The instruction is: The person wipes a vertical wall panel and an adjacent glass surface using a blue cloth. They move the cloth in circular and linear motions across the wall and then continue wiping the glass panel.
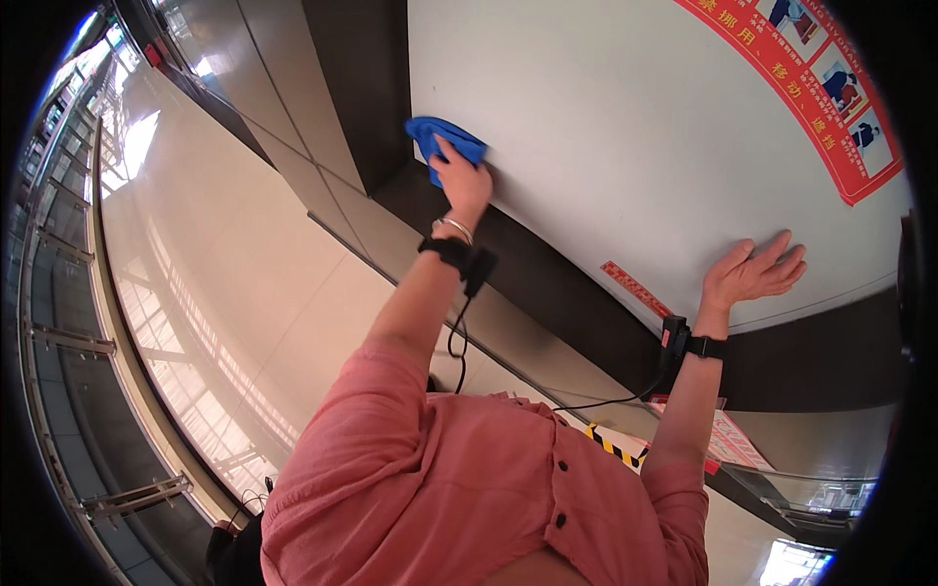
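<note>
My left hand [463, 183] presses a folded blue cloth [458, 139] against the lower left corner of a large white panel [571, 139]. The cloth reaches over the panel's edge beside the dark frame [359, 95]. A bracelet and a black strap with a small device [480, 272] are on my left wrist. My right hand [758, 272] is empty, its fingers apart, at the panel's lower right part; whether it touches the surface I cannot tell. Another strapped device [674, 337] sits on my right wrist.
A red poster [843, 95] with pictures and writing is on the panel; a red label strip [636, 288] lies along its lower edge. Cables [608, 404] hang from both wrist devices. Glossy tiled floor [220, 308] runs to a railing [73, 340]. Another person's dark sleeve [220, 553] shows lower left.
</note>
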Demonstrator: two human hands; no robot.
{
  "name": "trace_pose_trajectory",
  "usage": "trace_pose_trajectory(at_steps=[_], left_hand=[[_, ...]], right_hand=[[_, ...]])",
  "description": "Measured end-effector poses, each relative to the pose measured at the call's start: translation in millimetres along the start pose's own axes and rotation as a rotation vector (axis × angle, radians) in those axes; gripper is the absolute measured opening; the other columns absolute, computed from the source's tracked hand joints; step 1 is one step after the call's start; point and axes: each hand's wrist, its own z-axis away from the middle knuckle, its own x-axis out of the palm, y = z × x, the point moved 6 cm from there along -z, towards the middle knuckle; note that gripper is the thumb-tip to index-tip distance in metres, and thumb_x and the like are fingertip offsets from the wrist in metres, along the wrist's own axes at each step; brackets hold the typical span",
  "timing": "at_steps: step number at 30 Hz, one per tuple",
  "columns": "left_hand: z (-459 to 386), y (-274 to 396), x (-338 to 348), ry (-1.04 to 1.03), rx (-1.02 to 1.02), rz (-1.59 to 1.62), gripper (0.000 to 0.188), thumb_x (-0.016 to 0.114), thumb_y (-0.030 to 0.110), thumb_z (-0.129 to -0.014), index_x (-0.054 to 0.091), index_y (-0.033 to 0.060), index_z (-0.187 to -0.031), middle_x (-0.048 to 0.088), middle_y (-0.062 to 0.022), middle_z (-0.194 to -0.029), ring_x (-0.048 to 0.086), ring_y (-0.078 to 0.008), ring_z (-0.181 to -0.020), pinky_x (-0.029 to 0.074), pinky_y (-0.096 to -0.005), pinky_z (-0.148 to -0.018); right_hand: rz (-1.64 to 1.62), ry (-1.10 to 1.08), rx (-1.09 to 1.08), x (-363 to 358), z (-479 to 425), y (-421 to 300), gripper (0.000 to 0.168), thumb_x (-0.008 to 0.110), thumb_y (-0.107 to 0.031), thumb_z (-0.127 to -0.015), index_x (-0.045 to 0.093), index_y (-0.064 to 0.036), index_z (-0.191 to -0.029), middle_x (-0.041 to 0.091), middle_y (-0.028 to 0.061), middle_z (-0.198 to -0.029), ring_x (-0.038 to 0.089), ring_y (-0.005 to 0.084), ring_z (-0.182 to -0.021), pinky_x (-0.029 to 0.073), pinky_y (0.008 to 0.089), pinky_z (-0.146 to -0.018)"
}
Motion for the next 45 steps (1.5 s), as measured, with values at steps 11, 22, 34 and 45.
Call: trace_pose_trajectory(at_steps=[11, 22, 34, 45], left_hand=[[136.0, 7.0, 92.9, -0.382, -0.432, 0.286, 0.102, 0.061, 0.009, -0.078, -0.009, -0.0024, -0.151, 0.017, -0.0405, -0.141, 0.039, -0.0567, -0.124, 0.035, -0.051, -0.109], [-2.0, 114.2, -35.2, 0.221, 0.457, 0.118, 0.092, 0.057, -0.009, -0.065, 0.031, 0.0109, -0.151, 0.031, -0.0285, -0.142, 0.035, -0.0488, -0.129, 0.03, -0.0498, -0.111], [33.9, 251.0, -58.5, 0.146, 0.953, 0.069, 0.077, 0.061, 0.005, -0.072, 0.043, 0.0181, -0.146, 0.023, -0.0225, -0.152, 0.016, -0.0594, -0.136, 0.02, -0.0678, -0.107], [83.2, 313.0, -50.8, 0.134, 1.086, 0.094, 0.088, 0.064, 0.002, -0.063, 0.043, 0.0234, -0.146, 0.033, -0.0207, -0.141, 0.029, -0.055, -0.124, 0.023, -0.0687, -0.099]], right_hand=[[0.032, -0.002, -0.006, 2.3, 3.0, 3.4, 0.057, 0.037, -0.044, -0.102, 0.042, -0.008, -0.145, 0.026, 0.0199, -0.153, 0.023, 0.0463, -0.138, 0.022, 0.0611, -0.108], [0.053, -0.014, 0.012, 4.5, 4.0, 5.0, 0.056, 0.037, -0.041, -0.102, 0.04, -0.008, -0.146, 0.025, 0.0183, -0.154, 0.022, 0.0462, -0.139, 0.021, 0.0612, -0.108], [0.051, -0.012, 0.009, 3.4, 4.9, 6.3, 0.053, 0.035, -0.039, -0.102, 0.041, -0.008, -0.144, 0.029, 0.02, -0.151, 0.025, 0.0472, -0.136, 0.023, 0.0626, -0.103], [0.012, -0.036, 0.071, 3.0, 7.7, 12.0, 0.051, 0.046, -0.032, -0.096, 0.045, -0.01, -0.142, 0.032, 0.0194, -0.15, 0.027, 0.0482, -0.136, 0.022, 0.0661, -0.102]])
